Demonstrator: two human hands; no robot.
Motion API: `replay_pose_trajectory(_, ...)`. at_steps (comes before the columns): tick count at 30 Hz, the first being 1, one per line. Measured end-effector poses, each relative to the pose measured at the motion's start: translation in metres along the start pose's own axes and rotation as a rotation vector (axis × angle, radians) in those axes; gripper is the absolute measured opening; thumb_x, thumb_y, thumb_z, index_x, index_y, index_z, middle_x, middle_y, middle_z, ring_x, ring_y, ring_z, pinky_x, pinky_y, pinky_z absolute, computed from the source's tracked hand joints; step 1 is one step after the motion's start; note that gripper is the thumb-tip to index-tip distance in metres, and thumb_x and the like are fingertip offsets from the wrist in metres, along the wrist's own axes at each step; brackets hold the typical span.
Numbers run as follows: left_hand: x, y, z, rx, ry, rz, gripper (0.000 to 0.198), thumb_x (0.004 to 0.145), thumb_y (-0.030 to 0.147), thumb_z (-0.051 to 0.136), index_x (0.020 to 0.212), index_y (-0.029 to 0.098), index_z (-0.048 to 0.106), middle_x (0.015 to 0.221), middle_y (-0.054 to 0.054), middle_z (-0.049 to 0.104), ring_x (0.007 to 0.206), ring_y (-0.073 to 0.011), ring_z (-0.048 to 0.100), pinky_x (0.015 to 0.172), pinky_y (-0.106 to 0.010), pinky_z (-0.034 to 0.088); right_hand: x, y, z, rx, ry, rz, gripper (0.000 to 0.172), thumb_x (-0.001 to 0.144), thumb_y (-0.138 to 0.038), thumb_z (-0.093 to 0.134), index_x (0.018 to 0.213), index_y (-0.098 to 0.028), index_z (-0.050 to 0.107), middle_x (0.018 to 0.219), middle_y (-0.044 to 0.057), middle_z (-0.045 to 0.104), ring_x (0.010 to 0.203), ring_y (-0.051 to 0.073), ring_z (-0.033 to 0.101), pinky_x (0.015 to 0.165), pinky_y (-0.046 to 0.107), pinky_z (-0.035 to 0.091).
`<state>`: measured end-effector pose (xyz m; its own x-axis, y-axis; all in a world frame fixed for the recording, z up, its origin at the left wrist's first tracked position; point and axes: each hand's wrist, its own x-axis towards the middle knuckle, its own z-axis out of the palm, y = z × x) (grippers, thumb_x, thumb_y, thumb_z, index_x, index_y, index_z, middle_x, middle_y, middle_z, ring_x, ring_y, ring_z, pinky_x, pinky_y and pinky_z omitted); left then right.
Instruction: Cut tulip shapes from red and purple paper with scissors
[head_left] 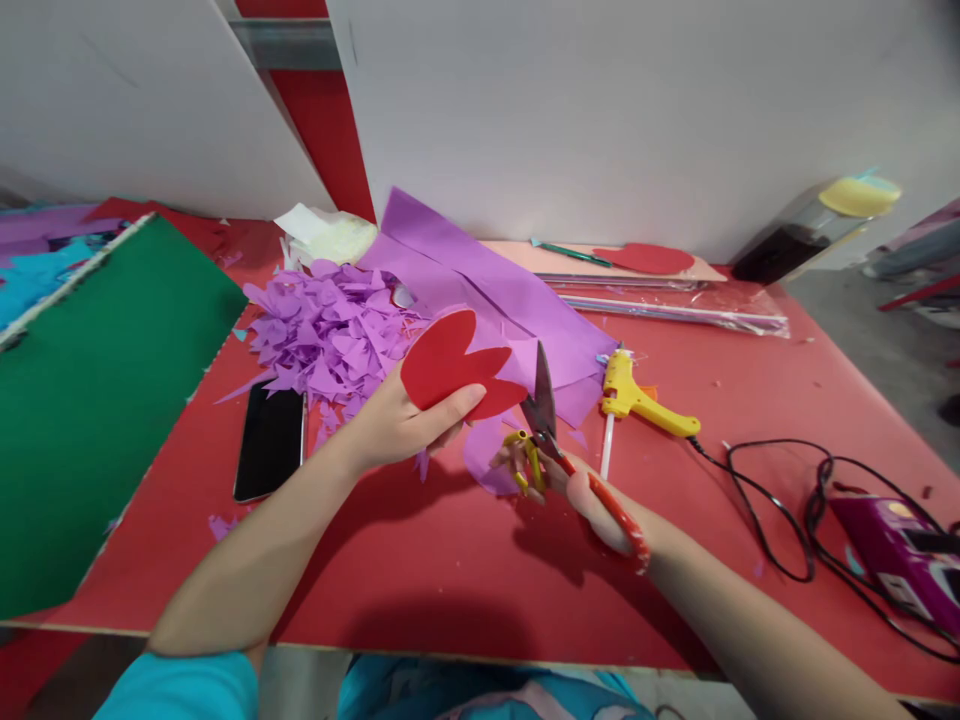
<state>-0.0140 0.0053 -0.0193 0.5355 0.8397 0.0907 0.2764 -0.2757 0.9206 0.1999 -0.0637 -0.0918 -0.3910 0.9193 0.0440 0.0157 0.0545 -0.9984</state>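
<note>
My left hand (405, 425) is closed on a red heart-like paper shape (450, 365) together with a purple paper piece (484, 455), held a little above the red table (420, 560). My right hand (585, 490) grips scissors (551, 430) with red and yellow handles; the blades point up and touch the paper's right edge. A pile of purple paper cut-outs (330, 335) lies just behind my left hand. A large purple paper sheet (480, 275) lies behind the scissors.
A black phone (271, 440) lies left of my left arm. A yellow glue gun (637, 395) with a black cord (780, 510) rests to the right. A green board (90, 400) covers the left; a purple box (900, 555) sits far right. White panels stand behind.
</note>
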Motion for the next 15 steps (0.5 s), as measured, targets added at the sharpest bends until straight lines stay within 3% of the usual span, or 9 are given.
replay_pose_trajectory(9,-0.0005,-0.0037,0.0067,0.038,-0.003,0.013,0.034,0.089,0.03,0.046,0.057,0.018,0.047,0.04,0.005,0.046,0.036,-0.0067,0.045,0.042,-0.019,0.04,0.0012,0.0051,-0.0059,-0.025,-0.142,-0.001,0.053,0.082,-0.069,0.035,0.106,-0.024,0.049,0.096,0.007,0.049,0.086,0.022,0.048,0.082,0.037,0.043)
replay_pose_trajectory(15,0.0,-0.0038,0.01,0.109,-0.002,0.003,0.034,0.088,0.029,0.045,0.056,0.018,0.045,0.04,0.005,0.047,0.039,-0.0075,0.046,0.045,-0.02,0.04,0.0012,-0.0002,-0.0029,-0.031,-0.123,-0.009,0.058,0.08,-0.074,0.032,0.103,-0.023,0.049,0.094,0.006,0.049,0.084,0.021,0.048,0.081,0.036,0.043)
